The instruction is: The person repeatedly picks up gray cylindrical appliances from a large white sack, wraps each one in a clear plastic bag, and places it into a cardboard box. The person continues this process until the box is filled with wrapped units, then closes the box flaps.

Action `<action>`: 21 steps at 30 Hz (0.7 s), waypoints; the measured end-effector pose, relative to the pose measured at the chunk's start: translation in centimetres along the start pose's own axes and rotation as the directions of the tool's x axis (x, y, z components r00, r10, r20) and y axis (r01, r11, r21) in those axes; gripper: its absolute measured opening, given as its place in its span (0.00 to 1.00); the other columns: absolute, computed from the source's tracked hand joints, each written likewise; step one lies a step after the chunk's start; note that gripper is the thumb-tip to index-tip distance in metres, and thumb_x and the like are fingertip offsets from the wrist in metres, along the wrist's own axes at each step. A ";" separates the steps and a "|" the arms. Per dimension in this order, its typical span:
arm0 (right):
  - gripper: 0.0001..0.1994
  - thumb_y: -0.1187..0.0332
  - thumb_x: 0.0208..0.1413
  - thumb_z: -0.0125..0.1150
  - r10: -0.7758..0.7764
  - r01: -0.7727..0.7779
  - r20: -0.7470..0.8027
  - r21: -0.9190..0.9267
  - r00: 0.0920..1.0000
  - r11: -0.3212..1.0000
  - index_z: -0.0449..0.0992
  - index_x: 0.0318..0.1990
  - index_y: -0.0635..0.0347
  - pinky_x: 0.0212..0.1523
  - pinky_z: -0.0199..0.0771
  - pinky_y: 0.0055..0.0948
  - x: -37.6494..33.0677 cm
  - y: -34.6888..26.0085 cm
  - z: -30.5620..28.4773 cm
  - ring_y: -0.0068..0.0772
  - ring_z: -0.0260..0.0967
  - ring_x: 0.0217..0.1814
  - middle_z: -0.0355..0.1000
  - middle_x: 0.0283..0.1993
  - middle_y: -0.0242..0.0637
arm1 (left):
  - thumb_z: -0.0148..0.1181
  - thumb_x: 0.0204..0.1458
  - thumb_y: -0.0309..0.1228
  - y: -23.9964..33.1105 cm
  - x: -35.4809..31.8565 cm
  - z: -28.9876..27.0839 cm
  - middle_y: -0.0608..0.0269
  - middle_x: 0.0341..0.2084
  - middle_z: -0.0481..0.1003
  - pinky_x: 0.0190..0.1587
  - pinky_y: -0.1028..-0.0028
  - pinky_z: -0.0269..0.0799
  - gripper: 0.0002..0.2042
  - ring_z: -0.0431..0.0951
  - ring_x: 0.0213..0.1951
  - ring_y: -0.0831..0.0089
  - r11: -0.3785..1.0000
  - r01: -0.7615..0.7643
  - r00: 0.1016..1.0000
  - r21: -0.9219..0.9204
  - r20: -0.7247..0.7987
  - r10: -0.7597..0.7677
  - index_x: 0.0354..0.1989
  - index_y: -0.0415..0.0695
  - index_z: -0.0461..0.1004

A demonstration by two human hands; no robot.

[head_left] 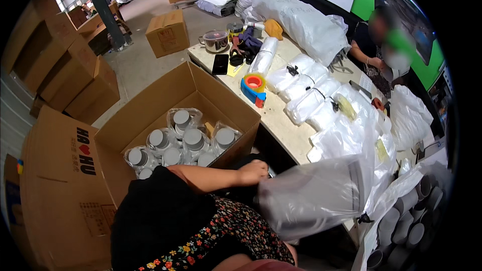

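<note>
My left hand (253, 171) reaches across from the black sleeve with its fingers curled in. A small pale bit shows by its fingertips, but what they hold, if anything, is hidden. Just to the right is a large clear plastic bag (316, 193), smeared by motion, with something smooth and grey inside. My right hand cannot be seen. To the left of my arm, an open cardboard box (145, 110) holds several grey-lidded bottles (194, 139), standing upright in clear bags.
The table (278, 115) carries stacked clear bags (306, 103), a tape dispenser (253, 90), a phone (220, 64) and a lidded pot (214, 41). Grey cups (401, 228) fill a bag at lower right. Cartons (75, 70) stand at left. Another person (364, 45) sits across the table.
</note>
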State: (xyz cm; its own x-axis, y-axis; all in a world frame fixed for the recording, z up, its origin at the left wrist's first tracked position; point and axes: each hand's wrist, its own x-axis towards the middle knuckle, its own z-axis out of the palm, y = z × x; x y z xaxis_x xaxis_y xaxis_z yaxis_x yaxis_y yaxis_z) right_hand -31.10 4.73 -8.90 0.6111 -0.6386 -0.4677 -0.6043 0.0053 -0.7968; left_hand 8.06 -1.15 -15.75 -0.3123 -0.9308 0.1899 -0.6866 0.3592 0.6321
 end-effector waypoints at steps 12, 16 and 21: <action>0.08 0.70 0.55 0.53 -0.309 0.318 0.436 0.054 0.845 0.947 0.72 0.38 0.66 0.39 0.67 0.26 9.7 -17.4 6.5 0.32 0.67 0.33 0.71 0.30 0.40 | 0.60 0.44 0.38 12.1 4.6 -5.1 0.55 0.44 0.70 0.49 0.64 0.64 0.25 0.69 0.45 0.59 0.998 -0.058 0.970 0.034 -0.234 0.064 0.53 0.45 0.67; 0.07 0.72 0.56 0.52 -0.466 0.405 0.368 0.234 0.805 0.884 0.72 0.39 0.66 0.36 0.68 0.25 9.9 -17.8 4.1 0.26 0.67 0.32 0.71 0.30 0.35 | 0.60 0.49 0.31 6.8 -1.6 -14.9 0.64 0.44 0.72 0.42 0.74 0.69 0.17 0.72 0.43 0.74 0.858 0.101 0.782 -0.503 -0.493 -0.381 0.49 0.45 0.71; 0.08 0.72 0.55 0.54 -0.392 0.350 -0.060 0.590 0.918 0.728 0.72 0.39 0.68 0.37 0.70 0.25 11.3 -12.1 1.4 0.26 0.69 0.35 0.71 0.33 0.36 | 0.60 0.49 0.31 6.9 -14.8 -26.0 0.65 0.42 0.74 0.45 0.77 0.68 0.17 0.73 0.40 0.76 0.771 0.203 0.487 -0.603 -0.621 -0.614 0.48 0.41 0.72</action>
State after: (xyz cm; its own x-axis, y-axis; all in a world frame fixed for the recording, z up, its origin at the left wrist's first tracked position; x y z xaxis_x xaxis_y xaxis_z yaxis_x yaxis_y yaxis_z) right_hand -16.18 -1.49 -5.07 0.7674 -0.6343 -0.0937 0.0757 0.2348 -0.9691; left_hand 25.01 13.35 5.31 0.6770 -0.7159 0.1710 -0.1970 0.0476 0.9793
